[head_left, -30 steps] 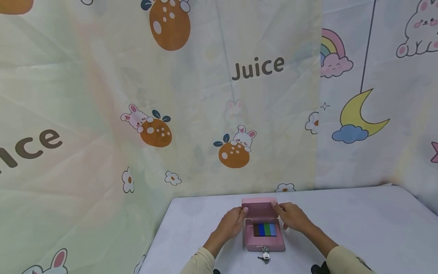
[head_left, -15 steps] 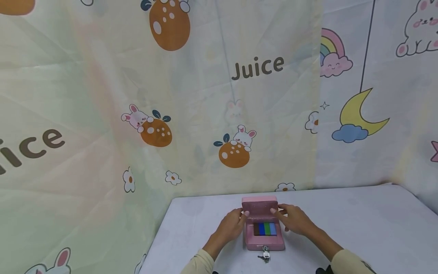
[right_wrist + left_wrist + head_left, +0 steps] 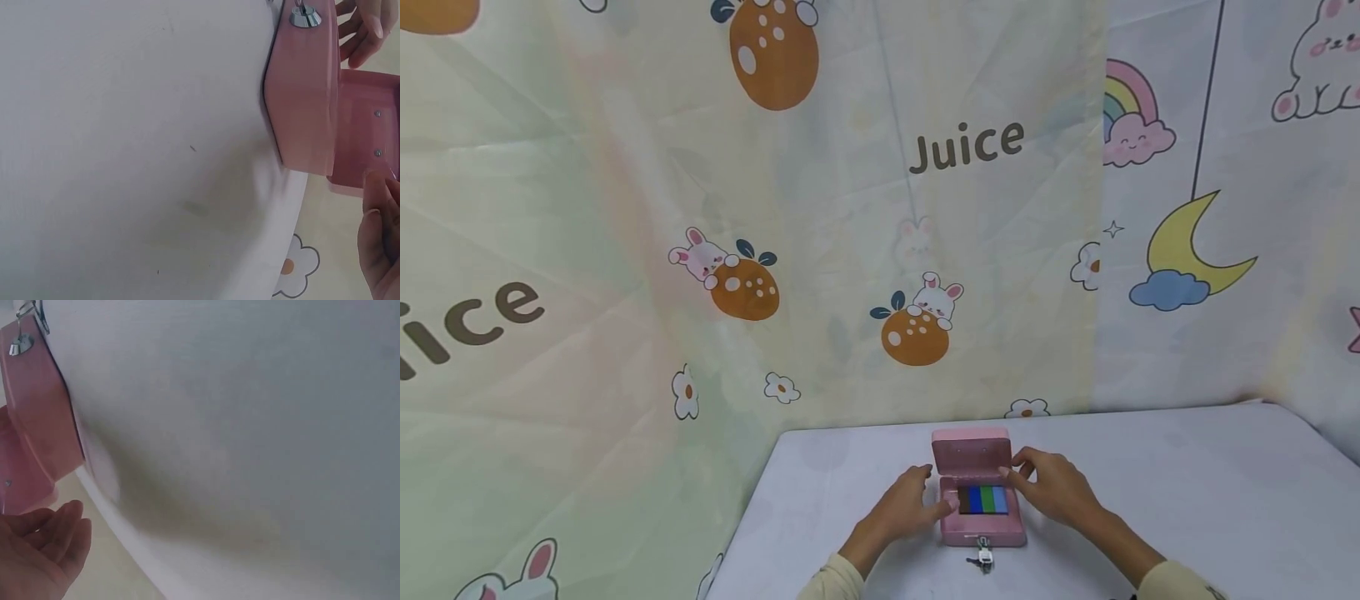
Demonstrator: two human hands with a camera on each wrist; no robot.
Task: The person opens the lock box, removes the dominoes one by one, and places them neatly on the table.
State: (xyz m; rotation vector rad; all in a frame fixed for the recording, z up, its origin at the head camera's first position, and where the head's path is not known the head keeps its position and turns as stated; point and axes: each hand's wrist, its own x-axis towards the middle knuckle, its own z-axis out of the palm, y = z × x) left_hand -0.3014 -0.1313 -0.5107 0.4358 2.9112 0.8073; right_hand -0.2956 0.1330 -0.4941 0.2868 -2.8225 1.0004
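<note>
A small pink lockable box [image 3: 982, 533] stands on the table, its lid [image 3: 972, 457] raised at the back. Inside lie several coloured bars [image 3: 987, 500], brown, blue, green and light blue, side by side. Keys [image 3: 983, 560] hang at the lock on the box's front. My left hand [image 3: 906, 504] is at the box's left side, thumb over the left rim and fingers spread beside the lid; the left wrist view has its fingers loosely bent, holding nothing. My right hand [image 3: 1056, 487] is at the lid's right edge, thumb tip overlapping the lower corner, fingers loosely bent beside it.
The white-covered table [image 3: 1165, 492] extends widely to the right of the box. Behind it hangs a printed curtain [image 3: 985, 333] with rabbits, oranges and flowers, close to the table's back edge.
Both hands have come off the lid's sides: the left thumb has dropped over the box's left rim, and the right hand has shifted slightly down and right. The lid stays raised.
</note>
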